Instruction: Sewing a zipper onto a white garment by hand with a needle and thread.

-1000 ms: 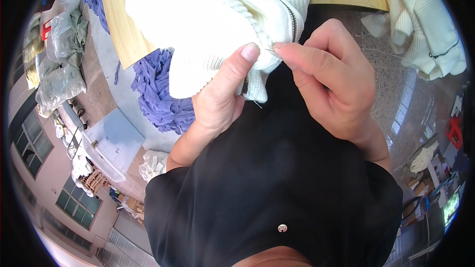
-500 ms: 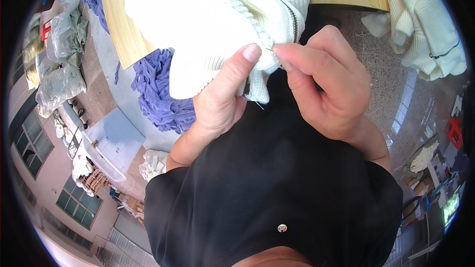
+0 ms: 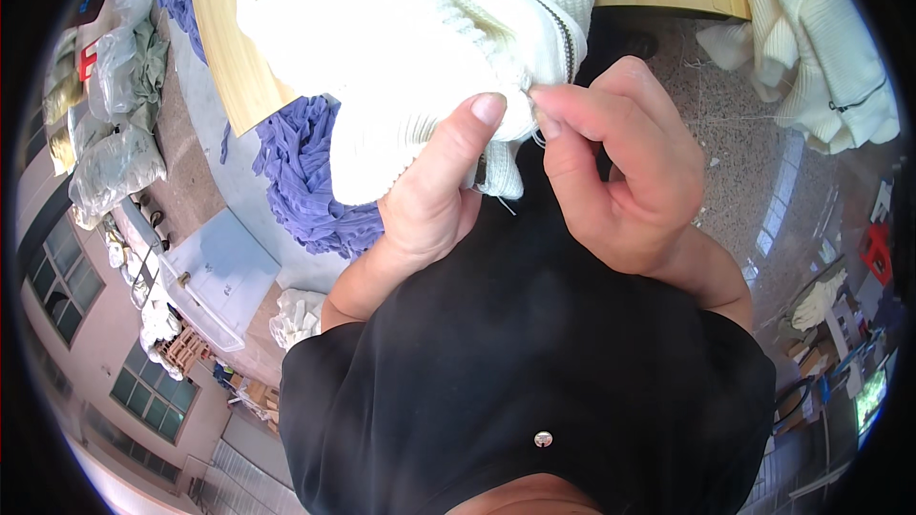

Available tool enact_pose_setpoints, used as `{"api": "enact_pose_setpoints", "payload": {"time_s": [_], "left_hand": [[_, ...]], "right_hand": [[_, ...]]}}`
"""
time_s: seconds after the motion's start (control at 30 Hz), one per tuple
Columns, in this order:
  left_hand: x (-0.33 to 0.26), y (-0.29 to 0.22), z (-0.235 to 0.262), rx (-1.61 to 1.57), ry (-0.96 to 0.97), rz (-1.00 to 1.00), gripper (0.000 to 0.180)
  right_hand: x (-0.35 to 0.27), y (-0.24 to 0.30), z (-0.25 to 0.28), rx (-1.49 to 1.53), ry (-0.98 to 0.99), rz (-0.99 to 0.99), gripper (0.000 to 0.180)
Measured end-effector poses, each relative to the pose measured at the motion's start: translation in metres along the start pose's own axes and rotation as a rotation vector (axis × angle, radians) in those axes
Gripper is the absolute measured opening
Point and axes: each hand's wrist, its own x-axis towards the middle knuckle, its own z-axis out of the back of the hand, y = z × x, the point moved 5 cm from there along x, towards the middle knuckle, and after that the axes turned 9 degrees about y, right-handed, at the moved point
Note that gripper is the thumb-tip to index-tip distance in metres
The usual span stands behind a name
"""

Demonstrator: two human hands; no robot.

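A white ribbed knit garment with a metal zipper (image 3: 563, 29) lies bunched over the table edge toward me. My left hand (image 3: 434, 172) is closed on the garment (image 3: 401, 67), its thumb on top and the fingers hidden underneath. Close by on the right, my right hand (image 3: 630, 167) pinches a thin needle between thumb and forefinger, right at the knit; the fingertips hide most of it. A small loop of white thread (image 3: 540, 138) shows below that pinch. A loose thread end (image 3: 506, 205) hangs from the garment's lower corner.
Light wooden table parts (image 3: 234, 48) flank the garment. Purple fabric strips (image 3: 305, 181) are heaped at the left. Another white knit garment (image 3: 821, 48) with a zipper hangs at the far right. Clear plastic bags (image 3: 119, 157) and a pale board (image 3: 219, 262) are farther left.
My right hand has shifted slightly left and down, its fingertips still at the knit. The thread loop beneath them shows more clearly. My left hand keeps its hold, with the garment's edge slightly lower.
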Motion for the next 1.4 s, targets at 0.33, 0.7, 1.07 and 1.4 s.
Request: {"api": "enact_pose_setpoints", "payload": {"time_s": [0.33, 0.7, 1.07, 1.4], "left_hand": [[-0.002, -0.001, 0.001, -0.004, -0.026, 0.003, 0.030], [0.000, 0.005, 0.004, -0.161, 0.033, 0.174, 0.048], [-0.007, 0.000, 0.012, 0.317, 0.015, -0.040, 0.028], [0.002, 0.005, 0.017, 0.236, 0.014, -0.065, 0.029]], "right_hand": [[0.002, -0.002, -0.001, 0.099, -0.037, -0.004, 0.020], [0.001, -0.009, -0.011, 0.367, -0.100, -0.141, 0.011], [0.022, -0.011, 0.000, 0.405, 0.041, -0.268, 0.009], [0.030, -0.016, 0.008, 1.019, 0.050, -0.291, 0.019]]}}
